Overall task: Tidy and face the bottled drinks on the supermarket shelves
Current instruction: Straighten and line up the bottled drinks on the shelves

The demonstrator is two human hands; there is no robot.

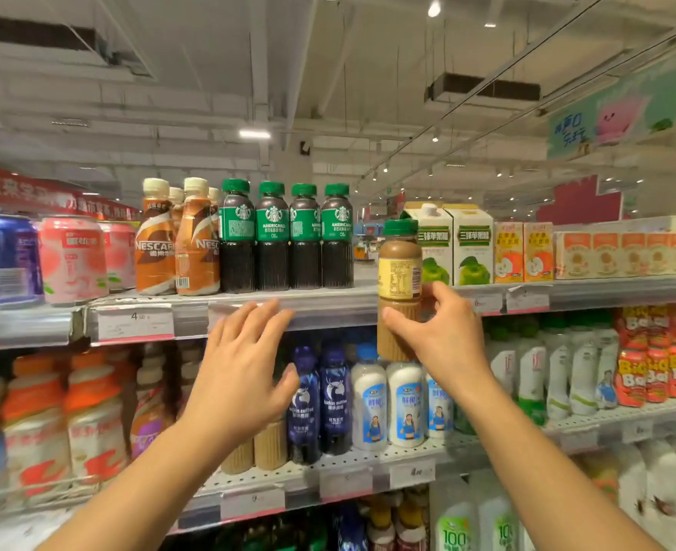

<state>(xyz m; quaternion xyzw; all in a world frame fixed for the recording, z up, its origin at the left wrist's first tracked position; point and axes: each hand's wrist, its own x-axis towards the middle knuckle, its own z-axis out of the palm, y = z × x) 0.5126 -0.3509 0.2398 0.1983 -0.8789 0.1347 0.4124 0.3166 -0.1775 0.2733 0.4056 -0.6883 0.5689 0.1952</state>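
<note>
- A tan coffee bottle [399,268] with a green cap and yellow label is gripped by the right hand [439,332], thumb and fingers curled round its lower half; it is held upright in front of the top shelf edge [328,308], not resting on anything.
- The left hand [241,367] is held with fingers straight and spread, nothing in it, just below the top shelf edge and left of the held bottle.
- Above the top shelf edge, four dark Americano bottles [288,240] with green caps are lined up, their labels only partly faced forward; a gap is seen between them and the held bottle.
- Left of those, orange Nescafé bottles [177,248] and then pink cans [74,260] and a blue can [4,258] are stood.
- Right of the held bottle, green-and-white juice cartons [455,244] and orange drink boxes [523,252] are placed on the same shelf.
- Price tags [135,322] are fixed along the top shelf edge.
- Below the top shelf edge, navy bottles [320,399] and white milk-drink bottles [388,403] are stood on a perforated shelf.
- Above the top shelf edge, a white ceiling [209,93] with ducts and strip lights is seen, and a hanging sign [614,113].
</note>
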